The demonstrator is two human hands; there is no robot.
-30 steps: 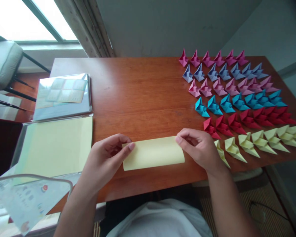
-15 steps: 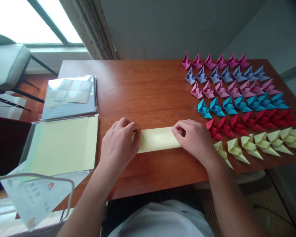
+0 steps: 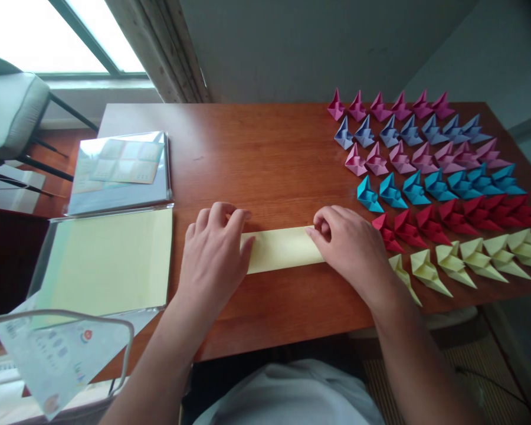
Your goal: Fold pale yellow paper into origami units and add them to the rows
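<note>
A pale yellow strip of folded paper (image 3: 283, 249) lies flat on the wooden table, its long side running left to right. At its left end is my left hand (image 3: 215, 248), thumb and index finger spread apart, the thumb resting by the paper's edge. My right hand (image 3: 347, 245) pinches the upper right corner of the strip between thumb and index finger. That hand covers the strip's right end. Just beyond my right wrist stands a yellow folded paper figure (image 3: 429, 273), first in a row of several.
Rows of folded paper figures fill the table's right side, among them red (image 3: 431, 224), blue (image 3: 416, 188) and pink ones (image 3: 400, 158). To the left lie a pack of yellow paper (image 3: 110, 260) and a plastic-wrapped pack (image 3: 121, 174). A chair (image 3: 17, 112) stands beyond the table (image 3: 248, 153).
My left thumb and index finger have parted, letting go of the strip's left end. My right hand keeps its pinch. The whole view has shifted slightly.
</note>
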